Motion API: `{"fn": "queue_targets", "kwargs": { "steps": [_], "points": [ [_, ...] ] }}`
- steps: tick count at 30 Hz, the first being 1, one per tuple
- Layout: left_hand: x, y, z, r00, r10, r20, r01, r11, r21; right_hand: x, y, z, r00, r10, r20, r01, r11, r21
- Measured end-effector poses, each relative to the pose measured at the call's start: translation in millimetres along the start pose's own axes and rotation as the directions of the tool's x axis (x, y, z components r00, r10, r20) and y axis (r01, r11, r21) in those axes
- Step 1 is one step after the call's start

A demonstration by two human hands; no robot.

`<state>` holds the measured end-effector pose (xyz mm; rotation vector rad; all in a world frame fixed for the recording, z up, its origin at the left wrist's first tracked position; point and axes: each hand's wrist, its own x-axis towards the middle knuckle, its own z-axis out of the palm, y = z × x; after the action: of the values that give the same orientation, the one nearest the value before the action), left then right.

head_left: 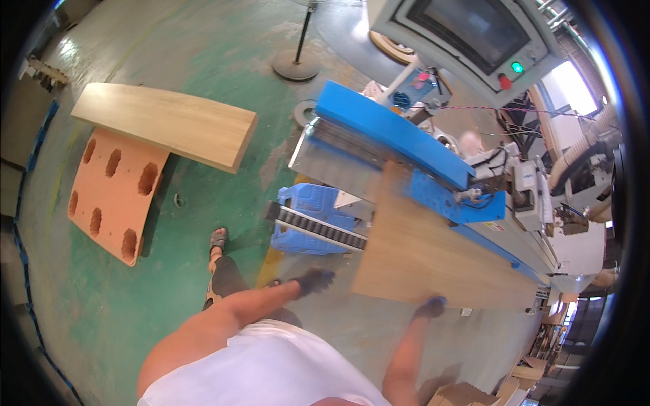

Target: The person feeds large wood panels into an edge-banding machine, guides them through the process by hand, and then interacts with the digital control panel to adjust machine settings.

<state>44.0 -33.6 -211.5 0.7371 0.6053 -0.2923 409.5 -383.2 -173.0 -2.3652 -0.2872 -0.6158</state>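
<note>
A wide light-brown wooden panel (440, 257) lies flat along the machine, its far side beneath the blue guard. My right hand (430, 308), in a dark glove, is at the panel's near edge. Motion blurs its fingers, so I cannot tell whether they grip the edge or only press on it. My left hand (315, 281), also in a dark glove, is off to the left of the panel with its fingers stretched out and nothing in them. Just beyond it, the roller bar (318, 228) sticks out from the machine toward the left.
A blue plastic crate-like object (308, 216) is under the roller bar. At the left, a stack of pale boards (169, 122) rests on an orange stand with holes (115, 193). A control screen (474, 30) overhangs the blue guard (393, 132). Cardboard (467, 396) lies at the lower right.
</note>
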Motion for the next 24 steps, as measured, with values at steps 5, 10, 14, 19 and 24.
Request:
{"fn": "queue_targets", "kwargs": {
  "steps": [5, 10, 14, 19, 24],
  "points": [
    [-95, -6, -201, 0.852, -0.122, -0.51, -0.193, 0.832, -0.52, 3, -92, 2, 0.755, 0.655, -0.012, -0.642, 0.743, 0.186],
    [-153, 6, -386, 0.889, -0.019, -0.458, -0.366, 0.573, -0.734, -72, -79, -26, 0.654, 0.58, 0.486, -0.748, 0.403, 0.527],
    [-162, 50, -504, 0.568, -0.294, -0.769, -0.514, 0.603, -0.61, -307, -199, 87, 0.567, 0.628, 0.533, -0.702, 0.707, -0.085],
    [-122, 47, -688, 0.563, -0.243, -0.79, -0.497, 0.665, -0.558, -514, -376, 319, 0.478, -0.164, 0.863, 0.261, 0.965, 0.039],
    [-82, 92, -749, 0.469, -0.316, -0.825, -0.554, 0.622, -0.554, -537, -587, 582, 0.593, 0.027, 0.805, -0.083, 0.996, 0.028]
  ]
}}
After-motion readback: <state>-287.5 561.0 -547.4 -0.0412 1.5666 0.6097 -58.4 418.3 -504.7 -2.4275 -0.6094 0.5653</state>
